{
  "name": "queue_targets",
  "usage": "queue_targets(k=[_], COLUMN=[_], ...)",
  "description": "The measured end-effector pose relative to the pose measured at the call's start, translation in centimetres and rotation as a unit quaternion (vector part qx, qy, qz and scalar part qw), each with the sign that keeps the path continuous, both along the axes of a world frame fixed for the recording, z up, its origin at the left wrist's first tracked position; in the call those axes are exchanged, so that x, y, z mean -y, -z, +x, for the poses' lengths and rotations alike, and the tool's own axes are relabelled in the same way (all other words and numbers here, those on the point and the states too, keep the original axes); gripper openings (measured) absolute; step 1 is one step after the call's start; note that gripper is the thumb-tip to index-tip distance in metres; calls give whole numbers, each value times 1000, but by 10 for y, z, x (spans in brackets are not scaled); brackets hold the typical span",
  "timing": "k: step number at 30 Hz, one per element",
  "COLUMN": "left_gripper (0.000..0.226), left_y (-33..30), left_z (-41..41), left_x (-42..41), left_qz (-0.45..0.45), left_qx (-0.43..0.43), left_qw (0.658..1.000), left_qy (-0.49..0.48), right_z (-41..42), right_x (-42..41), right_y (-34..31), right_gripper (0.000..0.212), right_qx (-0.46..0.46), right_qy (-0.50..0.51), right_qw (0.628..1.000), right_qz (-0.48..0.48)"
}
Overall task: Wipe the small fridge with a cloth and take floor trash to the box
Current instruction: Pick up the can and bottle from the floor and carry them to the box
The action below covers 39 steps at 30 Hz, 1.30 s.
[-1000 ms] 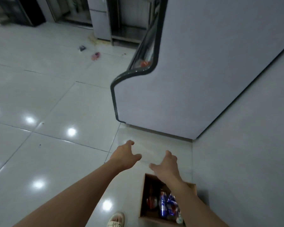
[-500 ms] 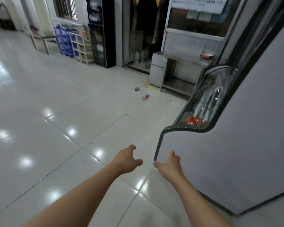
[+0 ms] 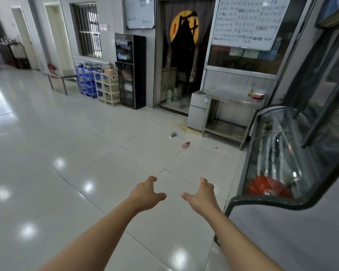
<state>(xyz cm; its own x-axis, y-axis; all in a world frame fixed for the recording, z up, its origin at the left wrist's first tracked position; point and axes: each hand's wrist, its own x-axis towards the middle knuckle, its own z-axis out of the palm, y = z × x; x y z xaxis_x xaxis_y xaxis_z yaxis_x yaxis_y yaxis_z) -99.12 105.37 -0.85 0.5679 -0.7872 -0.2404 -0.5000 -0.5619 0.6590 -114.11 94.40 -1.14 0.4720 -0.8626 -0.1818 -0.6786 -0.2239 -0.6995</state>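
Glossy white floor tiles fill the left and centre, w/ ceiling-light reflections. Display freezer, curved glass top and grey side panel, runs along the right, near to far. Black upright cabinet stands at the far wall, left of a curtained doorway. Steel table sits far right; small fridge, white, stands at its left end, touching the table frame.

Floor trash: pink wrapper lies far centre-right on the tile; grey scrap just beyond it, nearer the fridge; yellowish spill at the fridge base. All well apart from both hands, ahead of them and slightly right.

Left hand: extended forward, fingers loosely spread, empty. Right hand: same posture, empty, just left of the freezer's near corner. Hands near each other, not touching.
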Motion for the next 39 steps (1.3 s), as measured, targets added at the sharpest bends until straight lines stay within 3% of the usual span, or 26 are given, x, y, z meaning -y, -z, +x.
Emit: queue_targets(k=[24, 39], left_gripper=[69, 66], left_y=[-40, -70], left_z=[374, 616], left_x=[326, 578], left_qz=[-79, -120], left_qx=[16, -2], left_qw=[996, 991], left_qy=[-27, 64], right_z=[371, 589], right_x=[366, 580], right_y=[-32, -63], right_gripper=[85, 90], right_qx=[40, 64], right_qy=[0, 101], right_qw=[998, 986], right_qz=[-49, -113])
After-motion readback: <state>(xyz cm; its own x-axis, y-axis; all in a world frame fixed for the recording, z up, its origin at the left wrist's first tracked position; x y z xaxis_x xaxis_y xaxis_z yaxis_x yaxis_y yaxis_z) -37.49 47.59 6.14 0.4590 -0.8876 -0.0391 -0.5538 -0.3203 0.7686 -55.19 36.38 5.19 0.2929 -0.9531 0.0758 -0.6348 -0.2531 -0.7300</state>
